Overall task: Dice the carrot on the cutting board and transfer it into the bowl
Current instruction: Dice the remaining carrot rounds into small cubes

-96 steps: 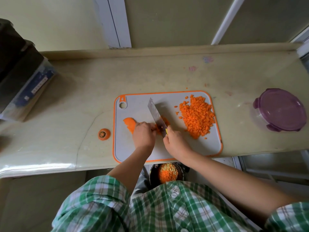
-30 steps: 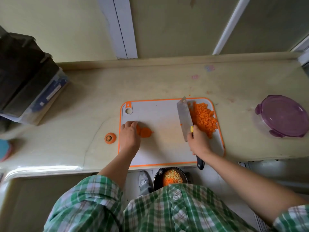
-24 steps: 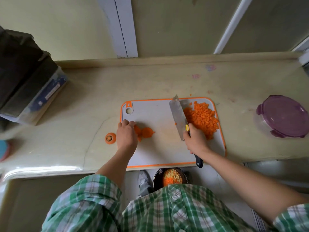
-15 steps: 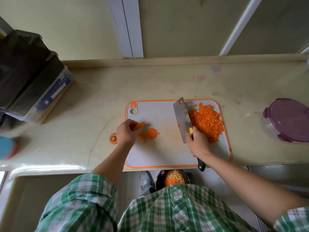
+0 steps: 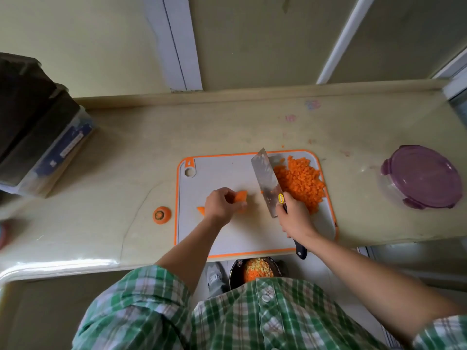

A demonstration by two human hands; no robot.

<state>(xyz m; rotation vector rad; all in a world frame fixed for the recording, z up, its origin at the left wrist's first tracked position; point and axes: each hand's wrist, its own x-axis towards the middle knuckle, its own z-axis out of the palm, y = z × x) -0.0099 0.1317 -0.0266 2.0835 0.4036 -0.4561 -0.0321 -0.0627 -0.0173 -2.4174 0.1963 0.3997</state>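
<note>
Orange dice pile (image 5: pixel 300 183) is now parked on the right side of the cutting board (image 5: pixel 252 236). Three seconds back the cleaver (image 5: pixel 266 180) was chopping mid-board; since then it has swept that batch over and sits with its blade against the pile's left edge, a few bits stuck to the steel. Right grip (image 5: pixel 294 217) is closed round the cleaver handle, blade not in a cut. Left grip (image 5: pixel 221 204) has come in from the board's left edge toward centre and pinches an uncut carrot chunk (image 5: pixel 240 197); lifted or just touching the board, can't tell. One more slice (image 5: pixel 201 210) pokes out behind that grip, flat on the board. Carrot top (image 5: pixel 161 214) lies off-board on the counter (image 5: pixel 126 160), looks like scrap. Bowl (image 5: pixel 255 270) is below the counter's near edge, partly hidden by the shirt (image 5: pixel 252 311), already holding orange and yellow dice. Read: one batch done, next one being staged under the blade; dicing looks nearly finished, only these last pieces left. Pile transfer not yet done. Next cut needs the chunk flat and steady, left grip clear of the edge.
</note>
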